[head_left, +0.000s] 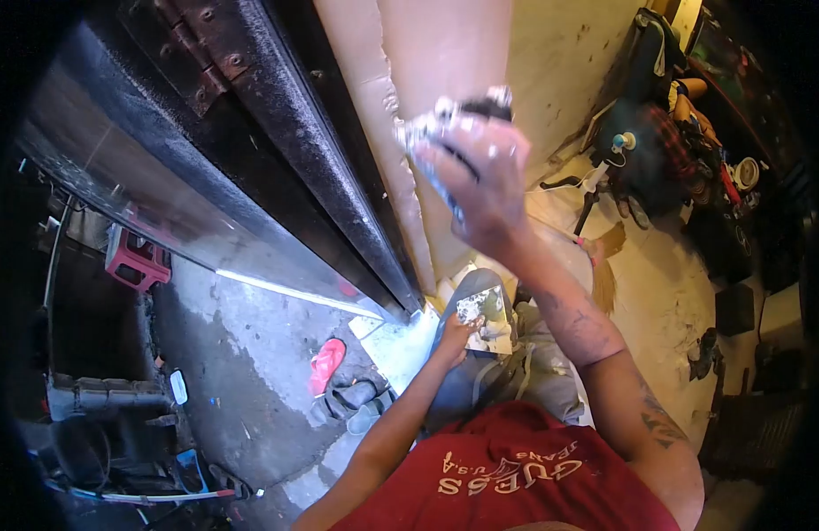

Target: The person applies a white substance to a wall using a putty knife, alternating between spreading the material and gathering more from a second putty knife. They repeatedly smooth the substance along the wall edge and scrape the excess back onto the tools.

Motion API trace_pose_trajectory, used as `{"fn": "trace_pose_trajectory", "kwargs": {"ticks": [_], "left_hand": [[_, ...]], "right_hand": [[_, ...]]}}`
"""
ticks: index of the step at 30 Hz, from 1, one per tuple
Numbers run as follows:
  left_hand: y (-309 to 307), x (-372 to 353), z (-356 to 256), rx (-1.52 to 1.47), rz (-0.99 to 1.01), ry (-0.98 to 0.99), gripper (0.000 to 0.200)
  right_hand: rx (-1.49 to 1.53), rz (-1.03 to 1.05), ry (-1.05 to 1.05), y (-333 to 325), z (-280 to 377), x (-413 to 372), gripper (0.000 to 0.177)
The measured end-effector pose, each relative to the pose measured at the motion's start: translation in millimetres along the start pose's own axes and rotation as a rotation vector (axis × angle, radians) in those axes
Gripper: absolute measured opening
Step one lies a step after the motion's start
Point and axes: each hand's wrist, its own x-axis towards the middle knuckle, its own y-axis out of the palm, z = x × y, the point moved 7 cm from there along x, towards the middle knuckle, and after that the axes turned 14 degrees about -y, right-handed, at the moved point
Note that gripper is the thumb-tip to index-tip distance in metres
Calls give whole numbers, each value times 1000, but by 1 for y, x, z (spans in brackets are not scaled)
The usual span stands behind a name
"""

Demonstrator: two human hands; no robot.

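Note:
My right hand [489, 173] is raised in front of the wall [445, 53], its fingers wrapped round a putty knife [427, 124] caked with white paste. The knife overlaps the ragged pale strip [394, 106] along the door frame, and motion blurs both hand and tool. Low over my knees, my left hand [459, 338] grips a small flat board [494, 329] by its left edge. White putty lies in lumps on this board.
A dark metal door frame [294, 133] with a rusty hinge [197, 57] rises at left. Pink slippers [326, 365] and dark sandals lie on the concrete floor, near a pink stool [137, 258]. At right are a broom [606, 265], a standing fan-like pole [591, 190] and piled belongings.

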Motion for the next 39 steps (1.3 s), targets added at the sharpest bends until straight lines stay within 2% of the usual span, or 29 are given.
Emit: {"fn": "trace_pose_trajectory", "kwargs": {"ticks": [4, 11, 15, 19, 21, 24, 30, 32, 33, 36, 39], "left_hand": [[3, -2, -3, -61, -1, 16, 28], [2, -2, -5, -39, -23, 25, 26], [7, -3, -7, -15, 26, -5, 33], [6, 1, -2, -5, 38, -98, 36], [6, 2, -4, 21, 38, -63, 36], [5, 0, -1, 12, 39, -62, 36], [7, -4, -4, -23, 29, 8, 31], [5, -1, -3, 12, 11, 16, 31], [9, -6, -9, 27, -4, 18, 31], [5, -6, -6, 15, -2, -19, 32], [8, -8, -8, -7, -11, -28, 34]], "right_hand": [[-150, -93, -116, -12, -18, 52, 34], [-206, -171, -105, 12, 7, 45, 28], [-137, -146, -28, 22, 20, 19, 26], [-17, 11, -20, 32, 34, -24, 25], [25, 108, -27, 31, 38, -37, 25], [17, 130, 20, 18, 30, -37, 25], [-168, -213, -68, -27, -7, 46, 27], [-220, -242, -102, -32, -7, 74, 26], [-201, -207, -94, -36, -6, 86, 31], [-222, -276, -87, -8, -7, 79, 25], [-173, -215, -38, 5, 1, 54, 24]]}}
